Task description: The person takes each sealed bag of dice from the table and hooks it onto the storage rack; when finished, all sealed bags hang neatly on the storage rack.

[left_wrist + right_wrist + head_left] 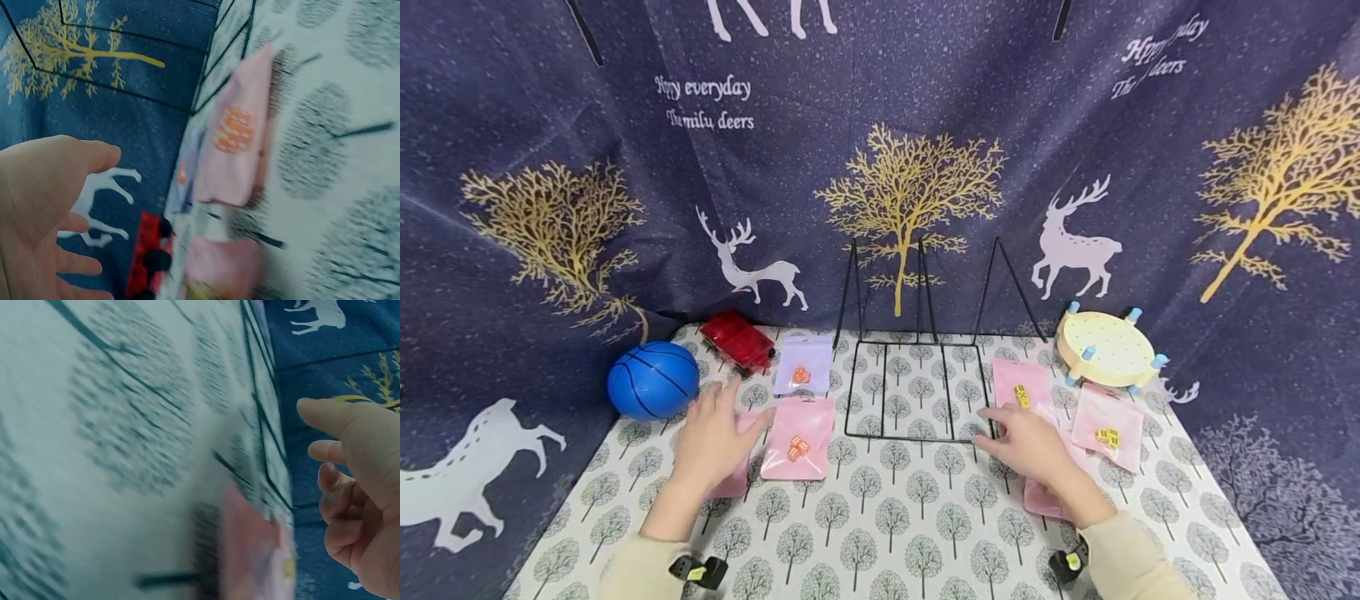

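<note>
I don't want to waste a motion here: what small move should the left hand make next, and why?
Probably lower the left hand and pinch the pink bag of orange dice: the hand holds nothing, and its thumb points toward that bag in the head view.

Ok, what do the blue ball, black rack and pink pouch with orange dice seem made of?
Blue ball: perhaps rubber or vinyl, given its satin sheen.
Black rack: probably painted metal; thin, straight rods.
Pink pouch: likely smooth plastic, dice showing through.
</note>
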Tool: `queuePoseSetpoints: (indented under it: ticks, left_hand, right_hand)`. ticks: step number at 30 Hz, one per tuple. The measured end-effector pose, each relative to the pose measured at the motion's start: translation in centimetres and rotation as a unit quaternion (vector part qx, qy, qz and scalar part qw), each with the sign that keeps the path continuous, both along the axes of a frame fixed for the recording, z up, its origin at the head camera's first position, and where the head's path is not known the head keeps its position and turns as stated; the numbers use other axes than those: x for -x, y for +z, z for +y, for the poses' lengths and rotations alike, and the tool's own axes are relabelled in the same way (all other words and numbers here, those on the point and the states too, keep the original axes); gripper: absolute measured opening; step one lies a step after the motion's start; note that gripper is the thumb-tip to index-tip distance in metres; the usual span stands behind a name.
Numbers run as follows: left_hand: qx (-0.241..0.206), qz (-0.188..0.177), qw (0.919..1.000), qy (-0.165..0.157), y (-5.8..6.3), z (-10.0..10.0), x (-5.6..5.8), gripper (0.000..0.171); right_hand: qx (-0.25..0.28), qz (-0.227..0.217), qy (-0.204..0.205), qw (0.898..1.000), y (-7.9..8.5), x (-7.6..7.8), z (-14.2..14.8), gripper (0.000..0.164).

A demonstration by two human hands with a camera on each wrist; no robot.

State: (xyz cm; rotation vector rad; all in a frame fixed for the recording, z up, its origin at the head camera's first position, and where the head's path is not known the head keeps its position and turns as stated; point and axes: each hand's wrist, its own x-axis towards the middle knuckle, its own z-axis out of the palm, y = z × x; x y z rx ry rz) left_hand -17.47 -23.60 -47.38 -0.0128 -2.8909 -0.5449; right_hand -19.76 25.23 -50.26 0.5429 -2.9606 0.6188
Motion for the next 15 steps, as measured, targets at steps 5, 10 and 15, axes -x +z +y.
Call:
queuePoseSetpoints:
  ticks: [5, 10, 15]
  left_hand:
    - [0.004, -0.048, 0.9985, 0.026, -1.9, -1.0, -1.3, 0.092]
    - [0.000, -0.088, 0.9950, 0.049, -3.2, -1.8, -2.4, 0.101]
    - [-0.002, -0.132, 0.9889, 0.070, -3.6, -2.2, -2.8, 0.112]
  right_hand:
    - [0.003, -0.016, -0.008, 1.000, -1.6, -0.4, -0.9, 0.049]
    - [0.005, -0.016, -0.020, 1.000, -2.4, -0.6, -1.6, 0.046]
    - [-0.002, 0.004, -0.028, 1.000, -3.0, -0.5, -2.0, 0.039]
